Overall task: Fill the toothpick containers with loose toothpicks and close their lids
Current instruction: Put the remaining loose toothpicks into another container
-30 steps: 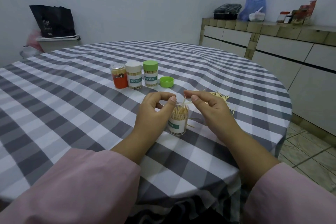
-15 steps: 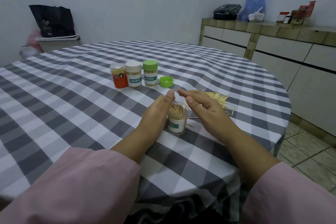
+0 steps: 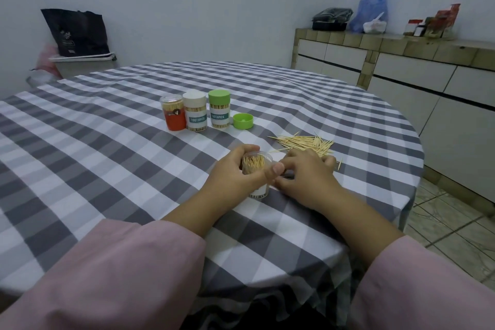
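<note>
A clear open toothpick container, nearly full of toothpicks, stands on the checked tablecloth. My left hand grips it, fingers and thumb curled round its rim. My right hand lies just right of the container, palm down on the cloth, fingers curled at the near edge of the loose toothpick pile; whether it pinches any toothpicks is hidden. A loose green lid lies upside down beyond the pile. Three closed containers stand in a row: red, white-lidded, green-lidded.
The round table's edge drops off to the right, with tiled floor below. A tiled counter with bags and jars runs along the right wall. A bin with a black bag stands at the back left.
Both hands came down from above the container. The left hand closed round the container; the right hand dropped onto the cloth beside it, by the loose toothpicks.
</note>
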